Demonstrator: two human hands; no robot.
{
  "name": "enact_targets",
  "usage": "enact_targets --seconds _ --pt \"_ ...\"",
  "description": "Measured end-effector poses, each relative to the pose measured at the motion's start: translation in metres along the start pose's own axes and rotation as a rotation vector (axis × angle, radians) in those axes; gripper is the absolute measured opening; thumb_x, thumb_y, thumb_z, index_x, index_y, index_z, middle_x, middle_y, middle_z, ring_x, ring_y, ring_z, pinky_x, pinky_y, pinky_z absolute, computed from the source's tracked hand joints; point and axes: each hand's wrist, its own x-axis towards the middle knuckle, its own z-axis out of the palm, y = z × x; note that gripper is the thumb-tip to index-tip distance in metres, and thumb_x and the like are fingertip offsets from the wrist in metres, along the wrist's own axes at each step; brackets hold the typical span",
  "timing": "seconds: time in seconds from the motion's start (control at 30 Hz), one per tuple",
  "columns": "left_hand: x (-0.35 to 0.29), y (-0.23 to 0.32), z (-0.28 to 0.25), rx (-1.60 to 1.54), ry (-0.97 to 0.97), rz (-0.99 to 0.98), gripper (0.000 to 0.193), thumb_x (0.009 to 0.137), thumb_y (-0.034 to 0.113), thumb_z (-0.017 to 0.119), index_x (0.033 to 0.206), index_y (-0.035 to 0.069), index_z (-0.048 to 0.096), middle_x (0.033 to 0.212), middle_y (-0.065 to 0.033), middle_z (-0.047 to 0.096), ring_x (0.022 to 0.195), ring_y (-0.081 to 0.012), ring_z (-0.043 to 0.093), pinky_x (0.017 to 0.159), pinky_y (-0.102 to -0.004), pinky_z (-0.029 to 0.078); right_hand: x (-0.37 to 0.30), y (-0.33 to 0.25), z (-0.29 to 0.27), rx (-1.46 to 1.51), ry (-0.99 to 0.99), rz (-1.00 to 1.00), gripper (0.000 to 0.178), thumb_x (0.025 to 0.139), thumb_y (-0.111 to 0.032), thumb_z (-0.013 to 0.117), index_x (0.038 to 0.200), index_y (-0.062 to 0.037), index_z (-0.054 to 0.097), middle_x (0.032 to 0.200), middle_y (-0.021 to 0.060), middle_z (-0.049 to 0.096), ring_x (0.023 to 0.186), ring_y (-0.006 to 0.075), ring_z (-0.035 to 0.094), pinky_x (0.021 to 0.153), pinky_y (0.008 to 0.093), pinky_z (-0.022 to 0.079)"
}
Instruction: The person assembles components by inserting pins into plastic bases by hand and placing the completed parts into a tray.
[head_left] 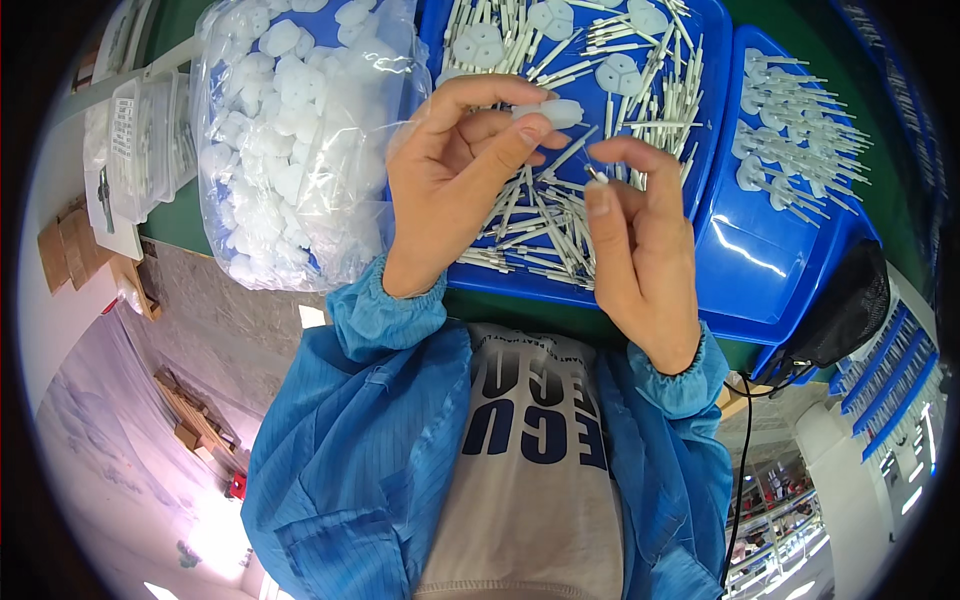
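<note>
My left hand (445, 175) is closed in a pinch around a translucent white plastic disc (562, 112), seen nearly edge-on above the middle blue tray. Just right of it, my right hand (645, 235) is closed too, index finger and thumb pinching a thin rod (594, 173) with a dark metallic end; most of this rod is hidden by the fingers. The disc and the rod appear apart. Below both hands, the middle blue tray (530, 285) holds many loose white rods (540, 225) with metal tips, and several three-lobed white discs (620, 74) lie on top of them.
A clear plastic bag (300, 150) full of white discs lies at left. At right, another blue tray (745, 250) carries discs with rods standing in them (800, 130). A black mesh pouch (845, 315) sits by its corner. Clear plastic boxes (140, 150) stand at far left.
</note>
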Motion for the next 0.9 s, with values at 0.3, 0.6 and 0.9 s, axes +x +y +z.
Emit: enact_targets --seconds 0.3,0.6,0.9 --pt "-0.003 -0.001 0.001 -0.096 -0.02 -0.028 0.025 0.095 -0.002 0.065 0.118 -0.006 0.057 0.111 -0.0191 0.069 0.096 -0.0226 0.072 0.082 -0.0297 0.059 0.01 0.006 0.008 -0.551 0.116 -0.325 0.007 0.098 -0.006 0.059 0.104 -0.0026 0.061 0.079 0.0109 0.071 0.054 0.0213 0.065 0.05 0.0287 0.048" --pt "-0.002 -0.003 0.0 -0.024 -0.036 -0.007 0.02 0.096 0.003 0.063 0.116 -0.003 0.059 0.117 -0.0131 0.062 0.095 -0.0217 0.07 0.082 -0.0318 0.059 0.009 0.006 0.009 -0.428 0.094 -0.253 0.006 0.099 -0.008 0.058 0.1 -0.0032 0.061 0.077 0.0099 0.071 0.052 0.0165 0.064 0.046 0.0272 0.045" --pt "0.0 -0.005 0.001 -0.002 -0.126 0.025 0.025 0.09 -0.008 0.067 0.113 -0.004 0.06 0.118 -0.0108 0.059 0.103 -0.0195 0.07 0.089 -0.0265 0.058 0.015 0.003 -0.002 -0.336 0.039 -0.247 0.013 0.103 -0.012 0.053 0.098 -0.0024 0.061 0.074 0.0091 0.067 0.054 0.0137 0.062 0.05 0.0261 0.043"
